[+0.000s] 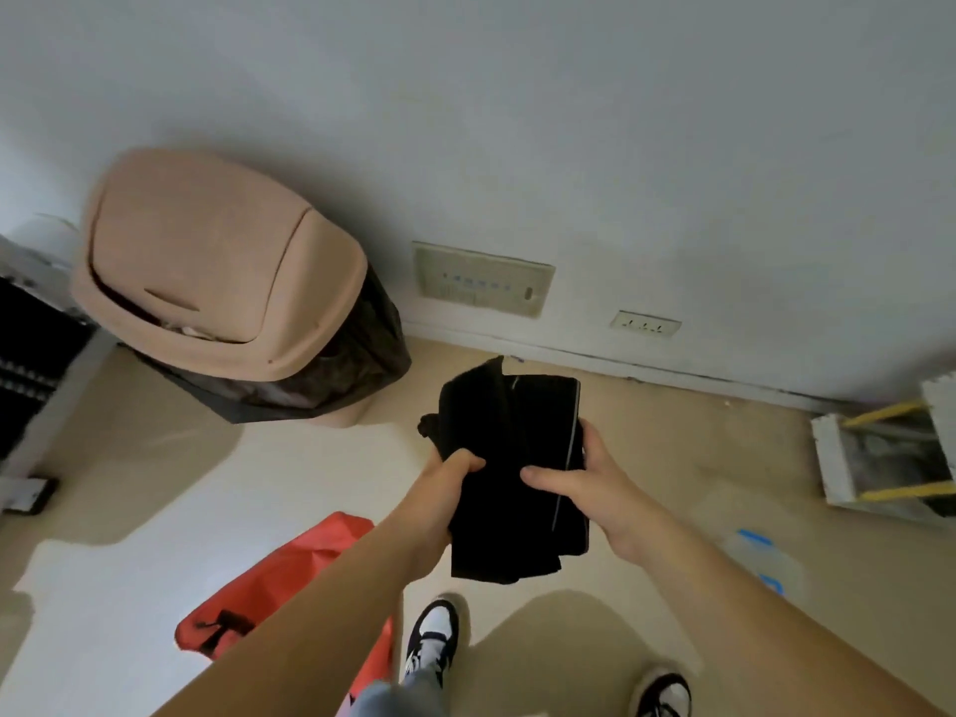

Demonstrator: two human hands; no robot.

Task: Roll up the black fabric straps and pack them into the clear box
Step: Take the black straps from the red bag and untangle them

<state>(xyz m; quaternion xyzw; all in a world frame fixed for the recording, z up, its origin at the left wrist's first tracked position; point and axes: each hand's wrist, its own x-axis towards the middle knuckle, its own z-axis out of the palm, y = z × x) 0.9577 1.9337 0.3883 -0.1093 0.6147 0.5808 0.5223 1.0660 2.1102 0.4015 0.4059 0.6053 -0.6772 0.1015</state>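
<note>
A bundle of black fabric straps (509, 458) hangs in the air in front of me, above the floor. My left hand (445, 489) grips the bundle's left edge with curled fingers. On the right side my right hand (584, 483) holds it, thumb across the front and fingers behind. A thin pale edge runs down the bundle's right side. The straps are flat and folded, not rolled. No clear box shows in this view.
A pink swing-lid bin (217, 271) with a dark liner stands at the left by the wall. A red bag (295, 592) lies on the floor under my left arm. A white crate (890, 458) sits at the right. My shoes (432, 644) are below.
</note>
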